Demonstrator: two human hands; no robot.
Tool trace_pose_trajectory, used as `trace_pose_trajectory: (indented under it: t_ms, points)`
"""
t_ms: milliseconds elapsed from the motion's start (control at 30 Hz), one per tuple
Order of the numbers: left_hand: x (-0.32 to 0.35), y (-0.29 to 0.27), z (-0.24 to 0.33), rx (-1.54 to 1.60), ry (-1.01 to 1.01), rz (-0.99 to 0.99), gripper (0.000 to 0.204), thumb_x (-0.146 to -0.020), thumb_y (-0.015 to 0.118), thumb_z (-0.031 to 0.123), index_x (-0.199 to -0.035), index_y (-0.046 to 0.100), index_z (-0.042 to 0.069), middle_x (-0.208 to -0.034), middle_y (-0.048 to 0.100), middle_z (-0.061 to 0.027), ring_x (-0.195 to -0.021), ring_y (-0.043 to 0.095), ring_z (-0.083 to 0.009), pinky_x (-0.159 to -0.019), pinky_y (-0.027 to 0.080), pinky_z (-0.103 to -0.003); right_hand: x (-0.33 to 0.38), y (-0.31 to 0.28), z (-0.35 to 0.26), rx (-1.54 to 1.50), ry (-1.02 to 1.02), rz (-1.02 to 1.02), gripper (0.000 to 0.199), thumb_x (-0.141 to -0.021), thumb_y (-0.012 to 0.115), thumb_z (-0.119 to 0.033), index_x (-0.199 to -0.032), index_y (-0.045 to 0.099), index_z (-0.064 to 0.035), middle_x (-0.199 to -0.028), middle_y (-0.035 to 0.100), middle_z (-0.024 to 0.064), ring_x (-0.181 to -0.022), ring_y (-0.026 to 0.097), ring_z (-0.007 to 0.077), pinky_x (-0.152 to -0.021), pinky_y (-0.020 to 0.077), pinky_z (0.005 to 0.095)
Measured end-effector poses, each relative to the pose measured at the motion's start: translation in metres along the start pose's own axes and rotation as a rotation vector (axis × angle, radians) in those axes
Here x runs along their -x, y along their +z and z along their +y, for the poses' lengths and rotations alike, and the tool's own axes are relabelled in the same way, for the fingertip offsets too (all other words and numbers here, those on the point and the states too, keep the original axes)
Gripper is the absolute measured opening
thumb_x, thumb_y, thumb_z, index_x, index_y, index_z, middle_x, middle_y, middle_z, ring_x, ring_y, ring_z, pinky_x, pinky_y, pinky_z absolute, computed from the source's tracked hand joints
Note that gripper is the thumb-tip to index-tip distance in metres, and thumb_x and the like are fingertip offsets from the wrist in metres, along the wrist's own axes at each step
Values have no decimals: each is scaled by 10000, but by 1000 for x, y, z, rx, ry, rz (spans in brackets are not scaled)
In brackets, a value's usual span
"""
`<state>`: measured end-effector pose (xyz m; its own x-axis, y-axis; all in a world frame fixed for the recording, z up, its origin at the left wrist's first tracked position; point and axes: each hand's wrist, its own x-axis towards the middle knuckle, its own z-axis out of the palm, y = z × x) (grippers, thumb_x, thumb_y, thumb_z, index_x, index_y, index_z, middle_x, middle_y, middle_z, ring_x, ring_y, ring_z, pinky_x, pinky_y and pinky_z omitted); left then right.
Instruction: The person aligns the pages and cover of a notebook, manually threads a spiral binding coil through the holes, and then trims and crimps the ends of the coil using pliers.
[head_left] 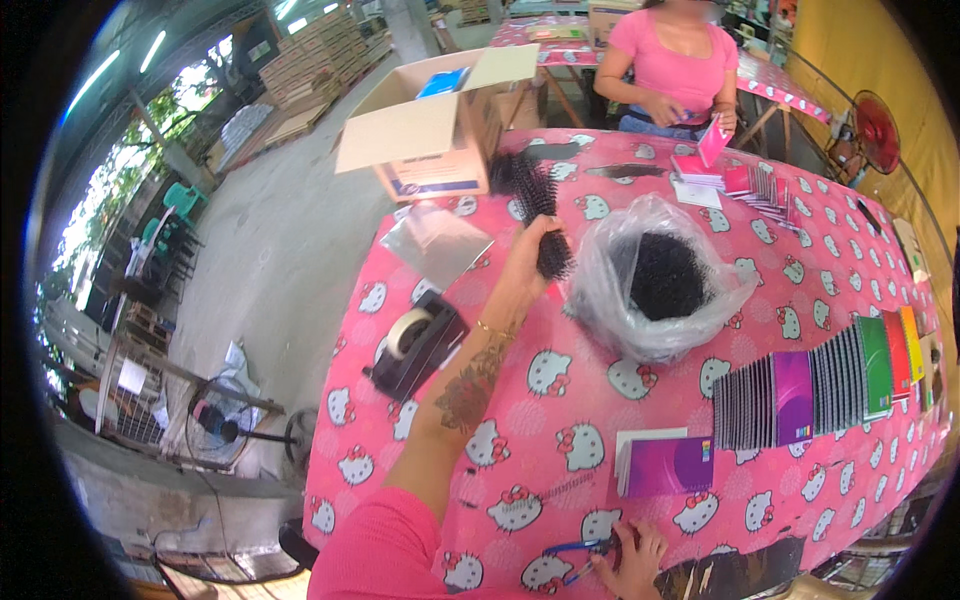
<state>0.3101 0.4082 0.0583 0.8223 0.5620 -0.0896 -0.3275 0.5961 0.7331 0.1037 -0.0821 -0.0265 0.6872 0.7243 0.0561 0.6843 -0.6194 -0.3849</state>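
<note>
My left hand (pixel 536 248) reaches out over the table, closed round a bunch of black spiral binding coils (pixel 545 205). Just right of it stands a clear plastic bag (pixel 600 300), its mouth spread, with a mass of black coils (pixel 665 278) inside. Low in the picture, my right hand (pixel 635 565) has curled fingers on blue-handled pliers (pixel 578 548), partly hidden under it. Above that hand lies a small stack of purple-covered notebooks (pixel 668 465). A single dark coil (pixel 568 488) rests on the tablecloth left of the stack.
A pink patterned cloth (pixel 550 370) covers the table. Left of my forearm sits a black tape dispenser (pixel 415 345); beyond it are a clear plastic sheet (pixel 437 247) and an open carton (pixel 430 165). Spiral notebooks (pixel 790 395) line the right side. Across the table, a person (pixel 672 60) handles pink notebooks.
</note>
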Motion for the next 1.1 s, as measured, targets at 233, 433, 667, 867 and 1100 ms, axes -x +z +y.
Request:
trace_pose_trajectory:
  t_ms: [233, 433, 667, 867, 1100]
  points:
    - [163, -4, 5, 381, 21, -52, 252, -892, 655, 184, -1090, 623, 32, -929, 664, -94, -852, 664, -251, -777, 572, -373, 17, 8, 14, -100, -20, -90, 855, -835, 624, -634, -1468, 429, -94, -1450, 406, 235, -1331, 387, 444, -1099, 232, 601]
    - [267, -14, -27, 381, 169, -5, 210, -891, 652, 195, -1031, 615, 43, -902, 637, -75, -859, 644, -240, -846, 537, -393, 21, 16, 24, -122, -179, -125, 967, -838, 617, -643, -1531, 310, -43, -1558, 299, 243, -1461, 252, 430, -1159, 162, 602]
    - [392, 16, -130, 246, 230, 240, 264, -906, 643, 255, -1081, 591, 63, -1039, 691, -106, -1015, 660, -266, -866, 544, -408, 26, 24, 49, -306, -320, 15, 845, -902, 632, -493, -1524, 311, -19, -1525, 344, 231, -1439, 313, 386, -1151, 224, 555]
    - [461, 75, -207, 241, 296, 348, 252, -937, 619, 257, -1125, 580, 93, -1090, 682, -83, -1051, 655, -243, -880, 543, -419, 8, -34, 41, -1445, -202, -248, 595, -1014, 561, -249, -1518, 340, -24, -1457, 455, 141, -1289, 483, 236, -1079, 396, 370]
    - [493, 105, -237, 281, 367, 181, 254, -944, 592, 312, -1112, 580, 122, -1058, 671, -74, -934, 661, -236, -786, 560, -414, 49, -63, 44, -1567, -402, -324, 696, -917, 685, -36, -1515, 330, -1, -1433, 477, 135, -1296, 492, 202, -1073, 423, 350]
